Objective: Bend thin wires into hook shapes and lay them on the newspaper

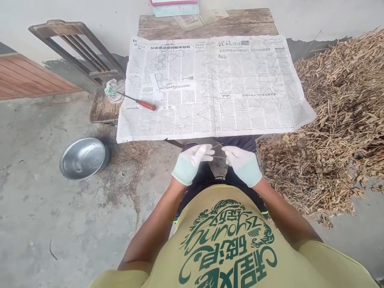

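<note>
Both hands wear white gloves and are held over my lap, just below the near edge of the newspaper. A thin bent wire (220,157) spans the gap between them. My left hand (195,157) pinches one side of it between thumb and fingers, while my right hand (238,158) grips the other side with its fingertips. On the newspaper (180,120), several thin wire shapes (207,114) lie on the right half, hard to make out against the print. A tangle of wire loops (160,60) rests at the upper left.
A red-handled screwdriver (147,105) and a white spoon-shaped object (156,87) lie on the newspaper's left side. Beside the table stands a wooden chair (99,105) with a crumpled plastic bag (114,91). A metal basin (84,159) sits on the floor; dried stalks (336,132) are heaped at right.
</note>
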### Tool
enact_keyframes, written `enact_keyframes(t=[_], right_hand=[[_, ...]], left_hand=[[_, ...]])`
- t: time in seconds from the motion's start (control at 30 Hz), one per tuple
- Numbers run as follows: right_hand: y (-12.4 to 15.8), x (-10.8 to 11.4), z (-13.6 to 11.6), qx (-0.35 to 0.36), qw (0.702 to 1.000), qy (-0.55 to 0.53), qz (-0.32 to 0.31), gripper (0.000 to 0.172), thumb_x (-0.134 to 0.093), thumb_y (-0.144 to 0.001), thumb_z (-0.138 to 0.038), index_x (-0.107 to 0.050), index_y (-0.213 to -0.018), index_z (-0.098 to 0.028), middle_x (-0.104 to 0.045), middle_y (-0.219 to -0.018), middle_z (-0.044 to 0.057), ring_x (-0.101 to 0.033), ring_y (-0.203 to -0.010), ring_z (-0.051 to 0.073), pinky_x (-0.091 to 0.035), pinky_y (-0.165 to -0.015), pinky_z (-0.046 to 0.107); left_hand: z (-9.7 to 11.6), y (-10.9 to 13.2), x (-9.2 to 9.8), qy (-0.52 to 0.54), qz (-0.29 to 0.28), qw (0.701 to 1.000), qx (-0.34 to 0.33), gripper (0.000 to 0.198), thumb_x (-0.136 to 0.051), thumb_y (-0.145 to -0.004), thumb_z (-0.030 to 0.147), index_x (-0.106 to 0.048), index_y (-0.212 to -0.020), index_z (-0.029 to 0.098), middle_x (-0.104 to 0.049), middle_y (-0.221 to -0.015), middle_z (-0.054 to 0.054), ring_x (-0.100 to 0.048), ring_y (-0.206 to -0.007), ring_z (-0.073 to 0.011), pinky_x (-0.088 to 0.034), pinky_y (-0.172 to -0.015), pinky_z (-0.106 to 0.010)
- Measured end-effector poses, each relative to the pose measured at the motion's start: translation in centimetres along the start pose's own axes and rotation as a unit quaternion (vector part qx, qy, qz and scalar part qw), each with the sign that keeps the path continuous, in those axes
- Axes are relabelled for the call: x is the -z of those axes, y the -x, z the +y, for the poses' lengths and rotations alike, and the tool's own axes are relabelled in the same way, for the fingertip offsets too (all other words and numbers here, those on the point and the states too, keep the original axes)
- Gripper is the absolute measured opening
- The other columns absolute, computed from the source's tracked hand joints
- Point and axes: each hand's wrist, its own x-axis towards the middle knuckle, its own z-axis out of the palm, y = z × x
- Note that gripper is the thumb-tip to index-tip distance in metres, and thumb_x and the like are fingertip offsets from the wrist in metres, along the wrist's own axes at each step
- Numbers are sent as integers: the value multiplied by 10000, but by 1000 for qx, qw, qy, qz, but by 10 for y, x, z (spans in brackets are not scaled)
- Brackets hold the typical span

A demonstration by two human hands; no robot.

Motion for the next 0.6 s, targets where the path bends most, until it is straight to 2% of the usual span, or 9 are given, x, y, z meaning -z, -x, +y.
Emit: enact_keyframes(t=[0.13,0.27,0.43,0.6], right_hand=[[0,-1,2,3,1000,-23,6,306,-556,-978,-335,-815,-1096,-224,-733,-690,-12,-698,-643,153,-578,-687,280],[1,-5,8,21,999,-32,7,310,-548,-982,-333,-811,-1096,-217,-731,-694,-2,-707,-663,157,-592,-702,281],[1,-5,7,19,999,-41,13,325,-532,-990,-340,-805,-1112,-212,-729,-699,0,-702,-657,155,-590,-679,275],[-1,2,4,9,1000,-6,-14,303,-557,-977,-336,-810,-1090,-213,-720,-657,-15,-683,-606,149,-573,-654,274]], left_hand=[[-1,-2,-1,-16,18,1000,12,455,-841,-783,489,-799,-1082,149,-823,-974,-113,-774,-826,-215,-607,-853,-351],[-2,-4,-5,-42,67,997,16,226,-800,-804,378,-799,-847,157,-788,-753,-68,-733,-685,-179,-593,-722,-302],[-7,4,-11,-35,115,993,3,212,-740,-850,361,-795,-879,159,-769,-708,-45,-705,-637,-160,-574,-696,-285],[-14,11,-11,-37,87,995,20,248,-779,-832,397,-792,-880,154,-777,-741,-56,-710,-668,-165,-581,-721,-292]])
